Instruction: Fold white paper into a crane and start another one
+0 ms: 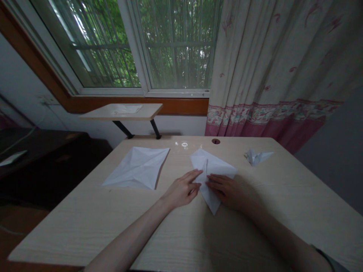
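Observation:
A partly folded sheet of white paper (213, 161) lies on the table in front of me, one corner pointing toward me and a raised crease near its middle. From the left, my left hand (183, 189) rests its fingertips on the paper, fingers stretched and apart. My right hand (228, 192) lies across the paper's right part with its fingers extended beside that crease. Both hands are open, and the right one covers some of the sheet. Off to the left is a flat, creased white paper (138, 166). A folded paper crane (257, 156) sits at the right.
The pale wooden table (85, 223) has a round cable hole (216, 141) near its back edge. A raised shelf (147, 113) at the back left carries another white paper (127, 109). Behind are a window and a floral curtain (255, 75); a dark cabinet (51, 166) stands left.

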Motion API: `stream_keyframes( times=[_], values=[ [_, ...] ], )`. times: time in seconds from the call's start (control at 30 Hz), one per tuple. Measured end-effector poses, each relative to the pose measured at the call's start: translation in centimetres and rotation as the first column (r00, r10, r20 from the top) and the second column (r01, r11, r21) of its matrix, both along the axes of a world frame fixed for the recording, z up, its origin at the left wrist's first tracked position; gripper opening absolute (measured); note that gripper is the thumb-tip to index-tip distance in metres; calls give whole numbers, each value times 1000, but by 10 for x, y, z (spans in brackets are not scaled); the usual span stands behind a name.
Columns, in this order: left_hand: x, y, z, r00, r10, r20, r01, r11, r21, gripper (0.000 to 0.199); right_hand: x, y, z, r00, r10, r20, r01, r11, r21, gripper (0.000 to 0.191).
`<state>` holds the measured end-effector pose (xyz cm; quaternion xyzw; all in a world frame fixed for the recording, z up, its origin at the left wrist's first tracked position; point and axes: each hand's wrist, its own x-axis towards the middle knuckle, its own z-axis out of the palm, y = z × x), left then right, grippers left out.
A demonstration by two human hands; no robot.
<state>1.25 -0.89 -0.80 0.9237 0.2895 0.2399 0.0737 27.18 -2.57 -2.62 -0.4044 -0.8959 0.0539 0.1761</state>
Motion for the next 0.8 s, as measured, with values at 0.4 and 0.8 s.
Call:
stream_keyframes(
  times=[0.4, 0.8],
  values=[
    [-2, -1, 14, 994, 97, -58, -91, 992, 91, 21, -3, -2, 8, 999, -36, 3, 37, 999, -27, 40],
    [-1, 4, 5, 979, 186, 79, -188, 982, 20, 17, -2, -1, 4, 999, -40, -23, 40, 999, 0, 35]
  ],
)
